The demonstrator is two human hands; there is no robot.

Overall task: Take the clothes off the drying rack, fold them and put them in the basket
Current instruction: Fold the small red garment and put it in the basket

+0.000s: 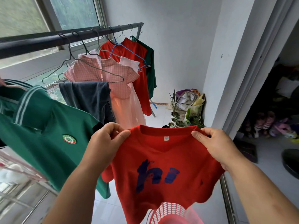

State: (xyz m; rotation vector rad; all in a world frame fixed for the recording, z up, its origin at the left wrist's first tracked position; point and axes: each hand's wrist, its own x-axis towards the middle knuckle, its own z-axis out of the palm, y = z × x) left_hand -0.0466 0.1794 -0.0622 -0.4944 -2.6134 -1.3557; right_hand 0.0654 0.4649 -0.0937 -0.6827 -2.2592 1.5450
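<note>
A red T-shirt (163,165) with a dark blue "hi" print hangs spread out in front of me, off the rack. My left hand (106,141) pinches its left shoulder and my right hand (215,143) pinches its right shoulder. Directly below the shirt's hem is the pink perforated basket (168,212), blurred at the bottom edge. The drying rack's dark bar (68,38) runs across the upper left, carrying a green polo shirt (48,136), dark trousers (90,97), a pink checked dress (116,81), another red garment (129,50) and a green one (151,68) on wire hangers.
A window fills the upper left behind the rack. Potted plants and bags (186,109) stand in the far corner on the white tiled floor. On the right a white wall and a sliding door frame (242,94) open onto a dark room with shoes (265,122).
</note>
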